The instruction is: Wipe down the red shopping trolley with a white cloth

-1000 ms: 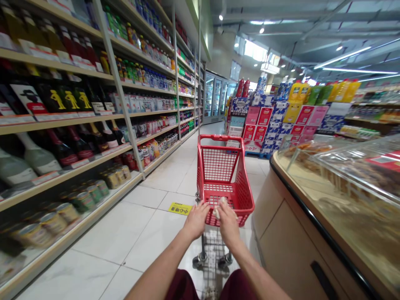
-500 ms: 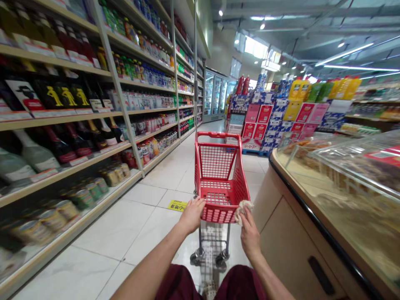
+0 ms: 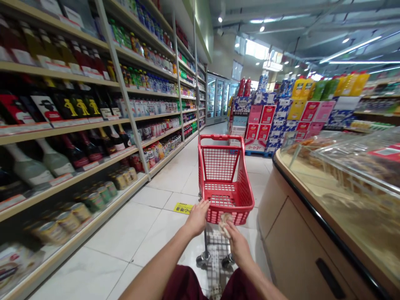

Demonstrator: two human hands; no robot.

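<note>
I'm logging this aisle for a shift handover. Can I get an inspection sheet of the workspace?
Surface: white tiled floor, with a yellow floor sticker.
Job's things: red shopping cart, basket empty; pale cloth against its near wall.
Clutter: nothing seen.
Grips: left hand holds the cart's near rim; right hand presses the cloth to the cart.
Cables: nothing seen.
Surroundings: bottle and can shelves left, glass-topped counter right, stacked boxes ahead.

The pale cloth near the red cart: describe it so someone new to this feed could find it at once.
Start at the red shopping cart in the aisle between the drink shelves and the glass-topped counter. At the basket's near end, the right hand presses a crumpled off-white cloth against the mesh; the left hand, beside it, holds none.
</note>
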